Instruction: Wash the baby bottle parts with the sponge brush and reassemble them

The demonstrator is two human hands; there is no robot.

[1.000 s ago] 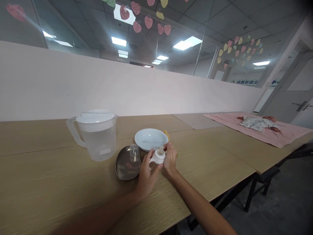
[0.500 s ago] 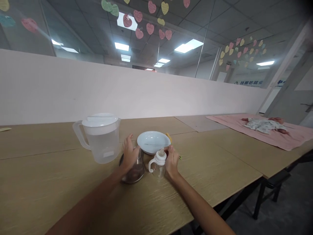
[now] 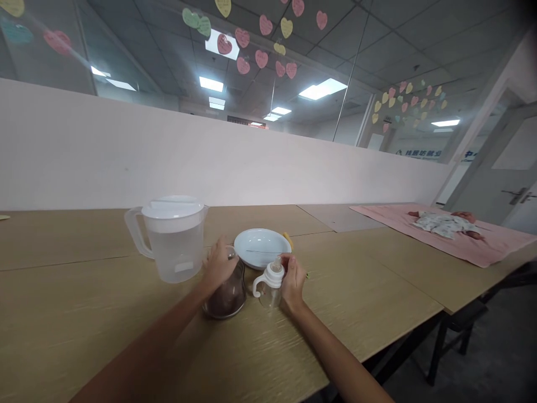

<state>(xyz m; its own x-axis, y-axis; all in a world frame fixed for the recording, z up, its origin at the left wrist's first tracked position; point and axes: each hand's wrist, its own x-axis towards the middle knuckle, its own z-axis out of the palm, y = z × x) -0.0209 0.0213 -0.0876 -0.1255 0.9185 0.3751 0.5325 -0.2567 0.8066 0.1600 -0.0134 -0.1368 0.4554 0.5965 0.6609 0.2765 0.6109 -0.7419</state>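
Observation:
My left hand [image 3: 218,264], slightly blurred, curls around a clear domed cap [image 3: 231,253] over a shiny metal dish [image 3: 225,309] with a curved rim. The fingers hide much of the cap. My right hand [image 3: 293,282] has its fingers closed at the far side of a baby bottle [image 3: 271,294], by its white collar. That bottle stands upright on the table, with a clear teat on top and a white handle pointing left. Just behind both hands is a white bowl [image 3: 247,242] with a thin dark line across its inside.
A lidded translucent pitcher [image 3: 178,246] stands left of my left hand. Something yellow [image 3: 288,240] pokes out at the bowl's right edge. On a pink cloth [image 3: 390,218] at the far right lies a baby figure [image 3: 442,224] in patterned clothing. The table's edge [image 3: 377,352] runs along the lower right.
My left hand has shifted slightly left, and the clear domed cap shows more plainly. The right hand stays at the bottle. The whole view has tilted a little.

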